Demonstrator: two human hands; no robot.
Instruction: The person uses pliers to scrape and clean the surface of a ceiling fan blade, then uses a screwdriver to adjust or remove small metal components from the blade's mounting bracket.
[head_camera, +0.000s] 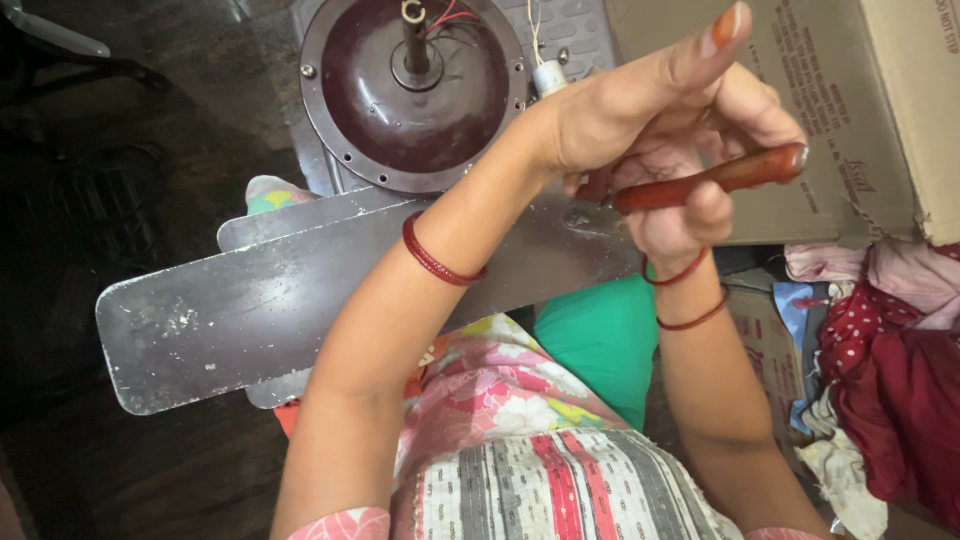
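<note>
Head view, looking down at a lap: the right hand is wrapped tight around a reddish wooden handle, fingers curled over it, with the handle's far end poking out toward the cardboard box. What tool the handle belongs to is hidden by the hands. The left hand crosses over from the left, its thumb stretched up and its fingers closed over the right hand and the handle's near end. Both sit above the inner end of a dark metal fan blade lying across the knees. A maroon motor housing with a shaft and wires stands just beyond the blade. Red bangles ring both wrists. Crumpled cloth lies at the right.
</note>
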